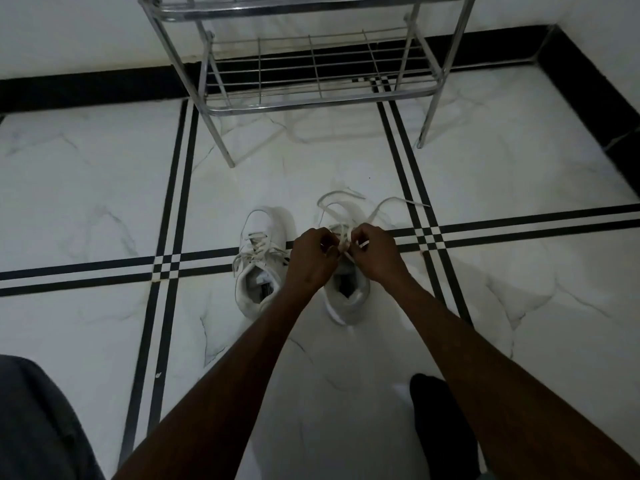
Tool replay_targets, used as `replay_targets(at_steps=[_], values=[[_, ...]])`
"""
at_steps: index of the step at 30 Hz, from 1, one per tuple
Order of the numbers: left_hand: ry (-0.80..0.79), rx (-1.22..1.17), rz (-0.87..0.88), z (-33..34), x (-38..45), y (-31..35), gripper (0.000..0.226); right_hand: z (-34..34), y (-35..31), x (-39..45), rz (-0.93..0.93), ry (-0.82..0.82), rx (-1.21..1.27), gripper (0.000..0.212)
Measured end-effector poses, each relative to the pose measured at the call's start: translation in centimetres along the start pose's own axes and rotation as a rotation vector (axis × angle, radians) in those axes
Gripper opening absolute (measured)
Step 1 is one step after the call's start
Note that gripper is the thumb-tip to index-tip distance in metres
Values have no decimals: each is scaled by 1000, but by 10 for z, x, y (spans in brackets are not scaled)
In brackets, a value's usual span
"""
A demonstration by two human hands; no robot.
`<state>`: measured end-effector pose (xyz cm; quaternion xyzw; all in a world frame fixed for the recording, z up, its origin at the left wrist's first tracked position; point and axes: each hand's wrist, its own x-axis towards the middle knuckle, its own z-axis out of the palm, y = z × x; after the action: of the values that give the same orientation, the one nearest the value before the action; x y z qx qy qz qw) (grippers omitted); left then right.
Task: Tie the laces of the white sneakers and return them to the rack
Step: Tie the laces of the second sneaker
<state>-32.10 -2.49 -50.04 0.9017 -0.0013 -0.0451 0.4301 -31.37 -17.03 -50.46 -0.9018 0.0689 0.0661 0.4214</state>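
Note:
Two white sneakers stand side by side on the floor, toes pointing away from me. The left sneaker [260, 261] has its laces lying loosely across its tongue. Over the right sneaker [348, 299] my left hand [311, 259] and my right hand [375, 252] meet, each pinching a part of its white lace [341, 202]. The lace ends loop out past the toe onto the floor. My hands hide the front of that shoe. The metal shoe rack [311, 98] stands beyond the shoes, its lower shelf bare.
The floor is white marble tile [86, 202] with black stripe lines. A black skirting runs along the wall behind the rack and at the right. My grey-clad knee [34, 420] is at the bottom left, and a dark-socked foot [440, 417] at the bottom right.

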Motion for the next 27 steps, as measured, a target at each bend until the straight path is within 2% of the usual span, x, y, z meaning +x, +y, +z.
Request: replay_targets(at_steps=[3, 7, 9, 14, 21, 24, 27], values=[[76, -46, 0, 2, -2, -3, 12, 5, 3, -3, 39, 75, 68, 4], [137, -49, 11, 4, -11, -8, 11, 7, 3, -6, 57, 135, 142, 6], [134, -32, -5, 2, -12, -9, 5, 10, 0, -7, 46, 143, 127, 6], [97, -27, -93, 3, -14, -13, 17, 18, -5, -11, 52, 162, 61, 7], [147, -85, -115, 4, -18, -16, 18, 25, -9, -12, 52, 214, -19, 11], [135, -107, -136, 5, -16, -20, 17, 23, -10, -11, 68, 191, -1, 13], [49, -187, -205, 1, -13, -14, 13, 15, -12, -4, 107, 90, 105, 15]])
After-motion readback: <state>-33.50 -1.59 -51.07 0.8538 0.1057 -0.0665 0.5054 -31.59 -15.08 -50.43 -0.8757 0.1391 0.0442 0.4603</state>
